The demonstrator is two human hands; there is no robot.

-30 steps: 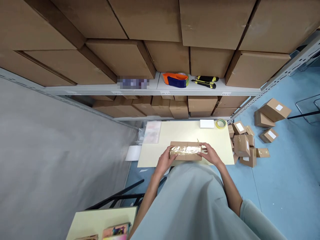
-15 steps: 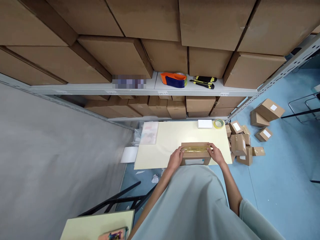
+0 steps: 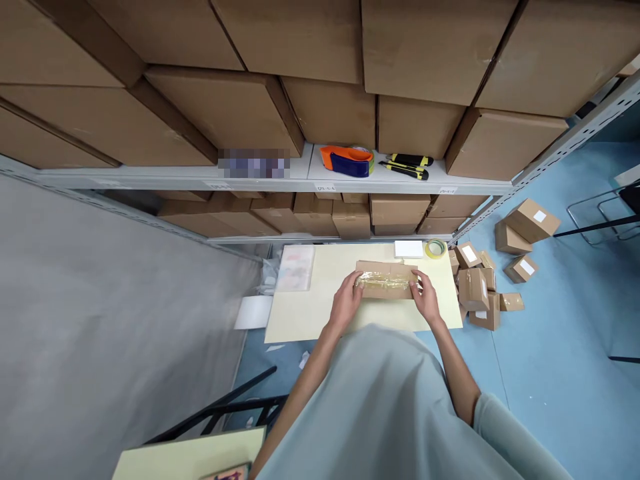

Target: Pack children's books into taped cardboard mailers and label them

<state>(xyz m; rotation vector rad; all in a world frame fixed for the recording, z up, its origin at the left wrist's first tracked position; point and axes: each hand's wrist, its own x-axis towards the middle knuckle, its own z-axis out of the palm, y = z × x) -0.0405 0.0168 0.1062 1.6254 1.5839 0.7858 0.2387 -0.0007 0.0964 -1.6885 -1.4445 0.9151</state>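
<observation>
A brown cardboard box point(image 3: 385, 292) is held between my two hands over the pale yellow table point(image 3: 300, 317). Shiny clear-yellow packing tape point(image 3: 384, 280) runs along its upward face. My left hand point(image 3: 346, 298) grips the box's left end, with the thumb near the tape. At the right end, my right hand point(image 3: 425, 297) closes on the box with bent fingers. The underside of the box is hidden. Behind it on the table lie a roll of yellow tape point(image 3: 435, 249) and a small white box point(image 3: 409, 249).
An orange and blue tape dispenser point(image 3: 347, 161) and several black-yellow utility knives point(image 3: 407, 165) lie on the shelf point(image 3: 300, 185) packed with cartons. Several labelled boxes point(image 3: 473, 288) are heaped on the blue floor at right. A plastic-wrapped packet point(image 3: 295, 269) lies on the table's left.
Both hands have moved the box forward, away from my body, and turned it. Its white label, visible before on the near side, no longer shows.
</observation>
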